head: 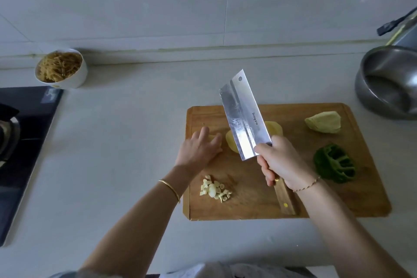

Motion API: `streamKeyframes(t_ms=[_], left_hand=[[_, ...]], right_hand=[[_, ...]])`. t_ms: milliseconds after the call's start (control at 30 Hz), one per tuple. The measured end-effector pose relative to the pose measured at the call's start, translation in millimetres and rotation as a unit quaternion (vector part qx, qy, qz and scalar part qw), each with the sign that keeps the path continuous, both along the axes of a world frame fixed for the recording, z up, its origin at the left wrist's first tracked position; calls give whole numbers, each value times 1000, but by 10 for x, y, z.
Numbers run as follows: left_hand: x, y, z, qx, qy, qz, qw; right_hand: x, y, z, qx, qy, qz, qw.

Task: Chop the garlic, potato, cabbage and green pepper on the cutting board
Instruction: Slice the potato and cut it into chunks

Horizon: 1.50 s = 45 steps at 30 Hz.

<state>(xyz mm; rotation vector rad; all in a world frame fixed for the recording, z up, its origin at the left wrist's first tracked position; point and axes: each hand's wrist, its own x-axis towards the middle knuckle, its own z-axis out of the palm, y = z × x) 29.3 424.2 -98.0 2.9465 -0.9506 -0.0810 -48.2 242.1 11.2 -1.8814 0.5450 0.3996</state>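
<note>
Across the whole lower frame runs a pale grey counter (117, 142), meeting a grey tiled wall (158, 7) above. Right of centre lies the wooden board (259, 205). A black stove (27, 146) fills the left edge, and a steel bowl (388, 83) sits at the right edge, just beyond the board's far corner. The right hand (282, 162) grips the handle of a cleaver (243, 117), whose raised, tilted blade hides the middle of the potato (231, 142) at the board's centre. The left hand (198, 149) rests on the board with fingers spread and fairly straight, just beside the potato. A white bowl (76, 74) of shredded food stands upper left. The pepper (335, 163) and cabbage (323, 122) lie on the board's right side, with chopped garlic (214, 188) at its lower left.
</note>
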Motion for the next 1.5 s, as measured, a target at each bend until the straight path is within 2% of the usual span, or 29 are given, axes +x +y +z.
streamKeyframes(t_ms=[267,433,567,667,867,1000,1067,1100,1200,1233,1300,1500], left_hand=[[304,-45,56,25,16,-8,1000],[126,26,86,-37,25,6,999],[-41,49,118,-77,107,113,985],[-148,18,182,-146,138,165,966],[-95,-134,198,-192,114,180,958],[-63,-246,298,-176,81,202,960],[-65,-339,387,-174,30,137,975],[-39,-401,403,-174,38,86,980],[63,-607,395,-82,175,-26,981],[95,-662,382,-37,200,-44,978],[142,-715,350,16,196,-62,979],[180,-710,365,73,143,-88,983]], right_hand=[[-9,-46,-10,1,-4,-25,1000],[-59,-93,-28,2,1,-34,999],[-52,-107,-55,6,5,-33,999],[-38,-109,-51,9,3,-28,1000],[-45,-175,-34,-2,1,-30,1000],[-86,-274,-22,-32,-6,-29,999],[-110,-332,-24,-44,-11,-32,998],[-124,-355,-30,-49,-12,-34,998],[-169,-385,-59,-63,-12,-37,997],[-182,-392,-74,-68,-11,-35,997],[-211,-415,-93,-75,-9,-31,997],[-216,-417,-109,-77,-9,-32,996]])
